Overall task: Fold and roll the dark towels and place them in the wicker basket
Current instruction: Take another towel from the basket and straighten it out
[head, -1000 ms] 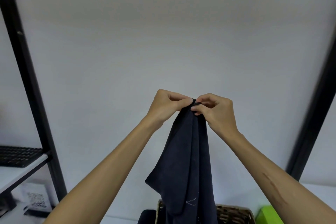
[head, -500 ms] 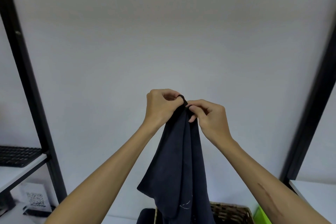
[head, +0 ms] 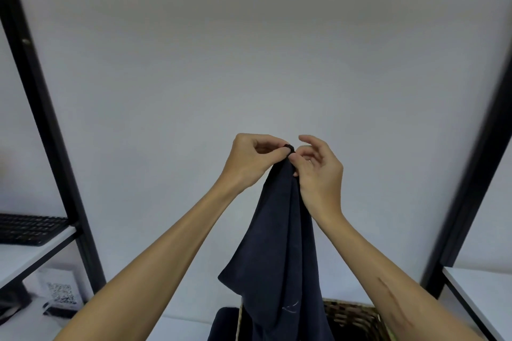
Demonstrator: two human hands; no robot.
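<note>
A dark navy towel (head: 279,252) hangs in the air in front of me, bunched at its top corner. My left hand (head: 253,159) pinches that top corner between thumb and fingers. My right hand (head: 318,171) sits just beside it, thumb and lower fingers on the towel's edge, upper fingers lifted and loosely spread. The towel's lower end drops in front of the wicker basket (head: 352,318) at the bottom of the view. Another dark towel (head: 224,324) shows at the basket's left side.
A black shelf post (head: 47,130) slants up on the left, with a black keyboard (head: 27,228) on a white shelf beside it. A second black post (head: 476,163) and a white tabletop (head: 482,293) stand at right. A printed card (head: 59,292) lies low left.
Both hands have stayed together at the towel's top. My right hand's upper fingers have lifted off and spread, while the left keeps its pinch.
</note>
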